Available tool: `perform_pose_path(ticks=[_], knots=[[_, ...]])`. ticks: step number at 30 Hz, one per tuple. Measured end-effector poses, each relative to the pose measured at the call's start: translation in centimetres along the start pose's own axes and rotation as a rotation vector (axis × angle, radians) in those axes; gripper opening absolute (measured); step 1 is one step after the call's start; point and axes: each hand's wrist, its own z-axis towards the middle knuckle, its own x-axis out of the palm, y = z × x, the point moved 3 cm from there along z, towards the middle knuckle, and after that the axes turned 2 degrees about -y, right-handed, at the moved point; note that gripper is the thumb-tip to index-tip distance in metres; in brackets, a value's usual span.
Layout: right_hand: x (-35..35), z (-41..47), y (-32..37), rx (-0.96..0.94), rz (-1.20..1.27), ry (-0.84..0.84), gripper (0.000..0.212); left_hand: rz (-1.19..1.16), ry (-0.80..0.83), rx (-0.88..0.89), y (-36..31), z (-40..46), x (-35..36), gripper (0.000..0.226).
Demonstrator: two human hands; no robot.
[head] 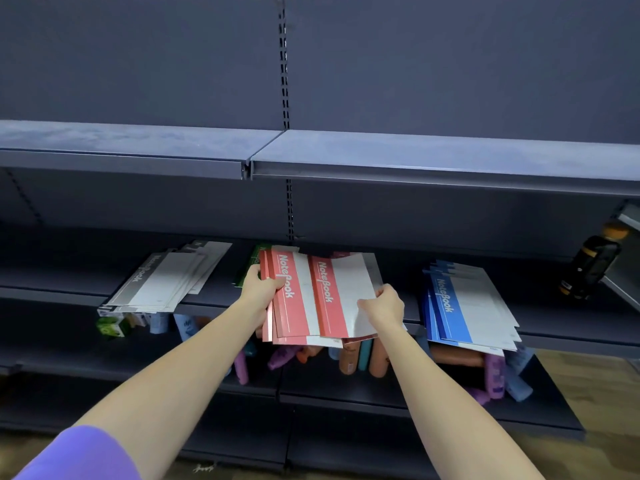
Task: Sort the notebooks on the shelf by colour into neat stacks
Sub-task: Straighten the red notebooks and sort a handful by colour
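Several red notebooks (301, 306) lie fanned in the middle of the dark shelf (571, 327). My left hand (259, 284) grips the left edge of the red pile, thumb on top. My right hand (382, 306) pinches the right edge of the top red notebook (341, 292). A grey stack (162, 282) lies to the left and a blue stack (467, 303) to the right, both loosely fanned. A green notebook (247, 268) peeks out behind my left hand.
An upper shelf (381, 157) overhangs the notebooks. A dark bottle (592, 261) stands at the far right of the shelf. Below, the lower shelf (346, 393) holds tubes and bottles (349, 358). Wooden floor (595, 393) shows at the right.
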Motion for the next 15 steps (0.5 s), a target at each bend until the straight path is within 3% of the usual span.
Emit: perform_pose_path(ticks=[3,11,13,15], knots=[[-0.7,0.6,-0.8,-0.007,-0.142,-0.091,0.031,0.016,-0.006,0.015,-0.3,0.2,-0.2,0.038],[-0.2,1.4,-1.8,-0.048,-0.355,-0.055,0.045,0.078,0.005,0.012,-1.5,1.2,-1.7,0.032],[0.0,1.0,-0.8,-0.119,-0.431,-0.133,0.038,0.074,0.029,0.014,-1.6,1.1,-0.9,0.031],[0.3,0.2,0.6,-0.169,-0.31,-0.099,0.03,0.047,0.044,0.004,-1.4,1.0,0.1,0.031]])
